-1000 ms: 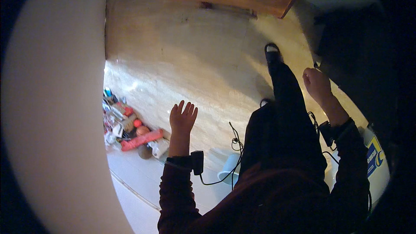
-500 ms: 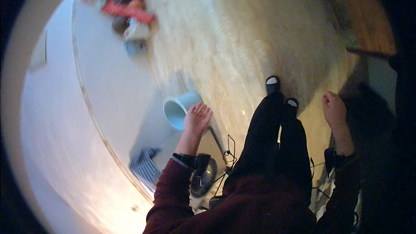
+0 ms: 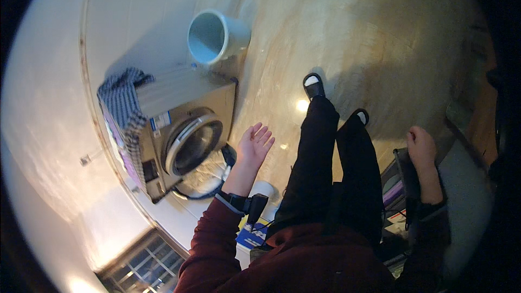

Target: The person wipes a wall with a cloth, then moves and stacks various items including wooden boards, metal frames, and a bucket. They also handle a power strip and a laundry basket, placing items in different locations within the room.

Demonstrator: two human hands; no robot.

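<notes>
My left hand (image 3: 255, 145) is in mid-air over the floor, palm up, its fingers stretched and apart with nothing in them. It is nearest to a front-loading washing machine (image 3: 179, 92), whose round door (image 3: 195, 144) looks closed. My right hand (image 3: 422, 149) hangs out to the right with curled fingers, and no object shows in it. Beyond the machine a light blue bucket (image 3: 236, 35) stands, its mouth turned toward the upper left. Dark checked cloth (image 3: 122, 97) drapes over the machine's left side.
A dark-rimmed round basin (image 3: 187, 197) is beside the washing machine. A blue and yellow box (image 3: 251, 237) lies near my left forearm. A dark rack or bin (image 3: 399, 165) with items is by my right arm. A barred window (image 3: 149, 263) is at lower left.
The view has moved: the bucket now lies farther up, the washing machine shows fully, and the clothes pile has left the picture. My legs have shifted in a step; both hands remain much as before.
</notes>
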